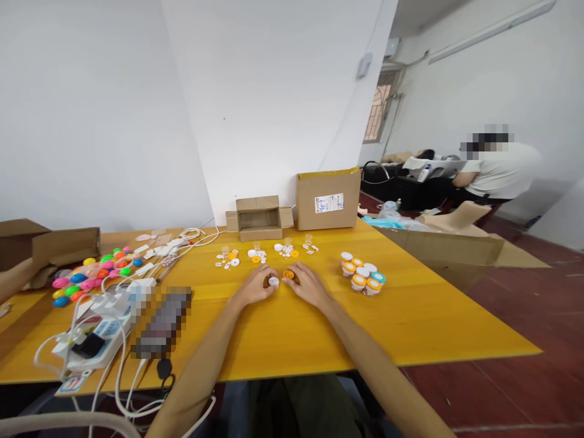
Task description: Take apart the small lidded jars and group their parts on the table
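Note:
My left hand (256, 285) is closed around a small white round cap (273, 281), pinched between thumb and fingers just above the table. Close beside it, my right hand (306, 282) grips a small orange round cap (289, 275). The two caps are apart, facing each other. Beyond my hands lie loose groups of parts: a clear cup (257, 246), white discs (234, 263), orange discs (295, 253) and small spotted white pieces (310, 250). To the right stands a cluster of clear containers with orange, white and teal lids (360, 280).
An open cardboard box (260, 230) and a taller closed one (328, 213) stand against the wall. On the left are colourful balls (101, 274), a power strip (103, 340) with cables, and a blurred dark device (164, 322). Another person's arm (16, 278) reaches in; someone sits at the far right.

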Demonstrator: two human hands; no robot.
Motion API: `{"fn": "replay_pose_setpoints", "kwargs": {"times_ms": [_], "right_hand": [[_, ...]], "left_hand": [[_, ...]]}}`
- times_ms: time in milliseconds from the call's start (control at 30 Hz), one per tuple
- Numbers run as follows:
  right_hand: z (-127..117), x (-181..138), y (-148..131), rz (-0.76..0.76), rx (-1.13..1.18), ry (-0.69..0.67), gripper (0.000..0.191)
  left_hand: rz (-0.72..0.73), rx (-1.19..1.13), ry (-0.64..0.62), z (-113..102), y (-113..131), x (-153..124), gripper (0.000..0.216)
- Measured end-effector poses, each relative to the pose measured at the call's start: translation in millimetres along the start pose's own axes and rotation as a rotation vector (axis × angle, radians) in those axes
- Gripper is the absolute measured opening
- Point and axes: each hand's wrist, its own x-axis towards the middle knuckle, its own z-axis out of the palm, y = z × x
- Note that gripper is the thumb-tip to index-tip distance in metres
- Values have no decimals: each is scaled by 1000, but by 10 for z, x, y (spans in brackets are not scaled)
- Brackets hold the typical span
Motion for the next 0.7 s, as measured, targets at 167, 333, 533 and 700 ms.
{"fn": "replay_pose_setpoints", "kwargs": {"times_ms": [167, 333, 533, 700], "right_hand": [[-7, -2, -6, -62, 10, 11, 14], [-32, -6, -30, -104, 21, -6, 8], [-75, -18, -97, -107, 13, -27, 5], [-102, -7, -122, -19, -10, -24, 3]], "left_hand": [[-11, -31, 10, -8, 37, 3, 8], [-14, -19, 7, 2, 29, 11, 10], [-7, 0, 4, 4, 1, 23, 11], [-13, -3, 4, 0, 4, 23, 10]]}}
